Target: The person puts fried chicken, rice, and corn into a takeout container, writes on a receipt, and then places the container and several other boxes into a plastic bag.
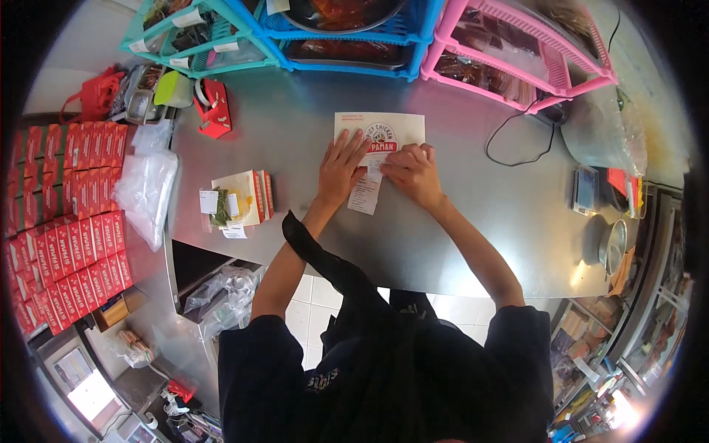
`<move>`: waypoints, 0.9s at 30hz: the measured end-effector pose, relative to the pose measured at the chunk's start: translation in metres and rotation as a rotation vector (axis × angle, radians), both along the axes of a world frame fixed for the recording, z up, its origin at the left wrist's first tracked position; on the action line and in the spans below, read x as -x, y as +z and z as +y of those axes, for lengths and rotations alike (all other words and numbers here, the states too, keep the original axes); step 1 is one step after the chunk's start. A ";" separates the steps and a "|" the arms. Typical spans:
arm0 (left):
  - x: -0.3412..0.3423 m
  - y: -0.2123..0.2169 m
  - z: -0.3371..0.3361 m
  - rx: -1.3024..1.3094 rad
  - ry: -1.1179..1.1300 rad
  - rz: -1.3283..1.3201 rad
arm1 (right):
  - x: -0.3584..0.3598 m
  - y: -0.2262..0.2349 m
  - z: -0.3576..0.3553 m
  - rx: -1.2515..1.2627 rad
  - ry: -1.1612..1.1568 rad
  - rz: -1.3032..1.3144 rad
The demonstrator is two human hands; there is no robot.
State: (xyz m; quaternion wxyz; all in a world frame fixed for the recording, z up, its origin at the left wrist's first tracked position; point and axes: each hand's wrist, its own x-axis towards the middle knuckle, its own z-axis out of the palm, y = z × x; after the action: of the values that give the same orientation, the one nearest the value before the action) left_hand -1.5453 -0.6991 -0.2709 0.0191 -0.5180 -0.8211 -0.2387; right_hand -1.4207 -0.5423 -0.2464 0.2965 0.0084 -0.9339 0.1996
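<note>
A white printed paper package (413, 127) with a round red and black logo lies on the steel table in front of me; I cannot tell whether it is a box or a bag. Over its near edge hangs a long white paper receipt (362, 198). My left hand (341, 168) lies on the package's left part, fingers stretched out and flat, the thumb by the receipt. On the right, my right hand (413, 173) has its fingers curled and pinched at the receipt's upper right edge. A small pale piece (374, 165) shows between the hands, perhaps tape.
At left stand small boxes with a clear bag of greens (223, 205), a red tape dispenser (213, 109) and stacked red boxes (70, 258). Blue (347, 72), green and pink racks (509, 92) line the back. A black cable (509, 164) loops at right, near a metal bowl (613, 246).
</note>
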 end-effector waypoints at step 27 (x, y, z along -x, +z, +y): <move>-0.131 0.077 -0.385 -0.666 0.662 -1.488 | 0.307 0.187 -0.264 0.218 0.690 -0.152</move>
State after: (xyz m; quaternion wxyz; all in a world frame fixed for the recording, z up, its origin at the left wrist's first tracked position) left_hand -1.4147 -1.0837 -0.1941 -0.3025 0.0692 -0.6164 -0.7237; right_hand -1.7275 -0.8059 -0.0599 0.1409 0.2763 -0.8688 0.3860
